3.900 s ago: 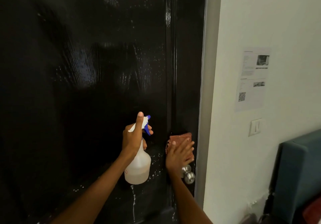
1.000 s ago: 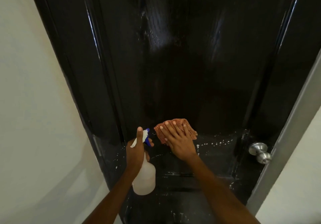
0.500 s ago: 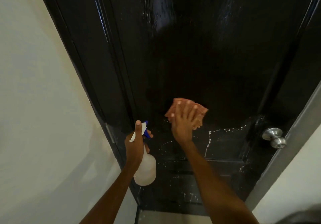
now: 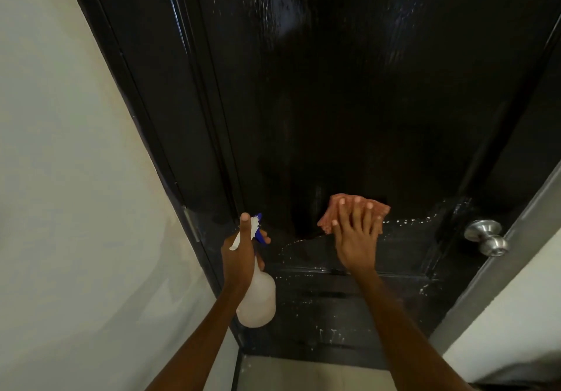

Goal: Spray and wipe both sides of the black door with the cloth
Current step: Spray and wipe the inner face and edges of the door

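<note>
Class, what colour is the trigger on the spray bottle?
Blue, on a white spray bottle; the trigger shows in the head view.

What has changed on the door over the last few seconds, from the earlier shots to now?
The right hand has carried the cloth from beside the knob, at the door's latch edge, to the middle of the door, and over the last second slid it upward, flat on the panel. Nothing was taken up or let go: the left hand still grips the spray bottle, and droplets remain lower down.
</note>
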### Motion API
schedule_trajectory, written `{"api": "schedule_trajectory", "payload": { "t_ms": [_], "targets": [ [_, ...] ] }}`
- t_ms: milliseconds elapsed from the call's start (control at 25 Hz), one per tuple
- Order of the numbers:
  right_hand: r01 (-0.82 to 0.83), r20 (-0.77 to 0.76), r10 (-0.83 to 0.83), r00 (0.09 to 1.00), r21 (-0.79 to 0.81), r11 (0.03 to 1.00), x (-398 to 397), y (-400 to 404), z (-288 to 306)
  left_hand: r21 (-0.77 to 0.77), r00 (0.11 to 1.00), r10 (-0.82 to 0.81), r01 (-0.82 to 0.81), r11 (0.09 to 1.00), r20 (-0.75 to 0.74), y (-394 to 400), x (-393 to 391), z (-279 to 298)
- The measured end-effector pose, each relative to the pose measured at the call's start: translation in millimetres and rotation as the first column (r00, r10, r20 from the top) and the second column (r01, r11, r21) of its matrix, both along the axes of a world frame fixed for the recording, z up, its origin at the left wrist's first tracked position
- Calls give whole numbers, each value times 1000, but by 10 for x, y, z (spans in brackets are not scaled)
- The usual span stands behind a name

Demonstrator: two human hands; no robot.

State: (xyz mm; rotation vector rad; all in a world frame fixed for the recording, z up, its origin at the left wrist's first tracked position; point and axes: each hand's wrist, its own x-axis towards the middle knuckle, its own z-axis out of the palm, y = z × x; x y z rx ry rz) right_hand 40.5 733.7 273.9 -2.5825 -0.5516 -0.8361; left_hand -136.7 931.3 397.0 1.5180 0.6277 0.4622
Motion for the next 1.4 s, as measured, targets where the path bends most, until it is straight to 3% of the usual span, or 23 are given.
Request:
{"api": "schedule_trajectory", "payload": {
  "t_ms": [80, 160, 240, 360, 520, 640, 760, 920, 1080, 1200, 1400],
  "targets": [
    [125, -95, -105, 990, 248, 961, -31, 240, 148, -28, 999, 26, -27, 999, -30, -9, 2, -15],
    [73, -86, -51, 995, 268, 961, -38, 597, 251, -49, 995, 100, -101, 994, -28, -33, -26, 0],
    [-128, 93, 125, 988, 32, 991, 3, 905, 207, -46, 991, 133, -133, 990, -14, 17, -37, -56],
    [-291, 289, 418, 861, -395, 871, 126, 1186, -58, -3, 984, 176, -176, 984, 17, 253, 49, -351],
    [-316, 318, 582, 748, -601, 734, 223, 1266, -879, 61, 986, 165, -165, 984, 15, 639, 233, -1089],
    [-299, 398, 544, 739, -530, 794, 274, 1277, -1402, 167, 985, 103, -126, 978, 140, 867, 302, -1658],
    [-242, 553, 427, 716, -377, 894, 235, 1370, -1669, 163, 947, 88, -144, 976, 309, 1031, 357, -2125],
    [-192, 661, 305, 686, -239, 952, 300, 1505, -1848, 191, 897, -6, -87, 978, 442, 1153, 454, -2593],
    [-113, 738, 198, 645, -164, 980, 303, 1566, -1888, 224, 840, -10, -133, 965, 542, 1223, 422, -2859],
    [-81, 743, 179, 644, -166, 983, 283, 1651, -1638, 218, 836, 29, -176, 960, 548, 1336, 298, -2781],
    [-102, 723, 128, 679, -80, 992, 186, 2113, -289, 187, 816, 67, -211, 960, 575, 1484, 185, -2411]
  ]
}}
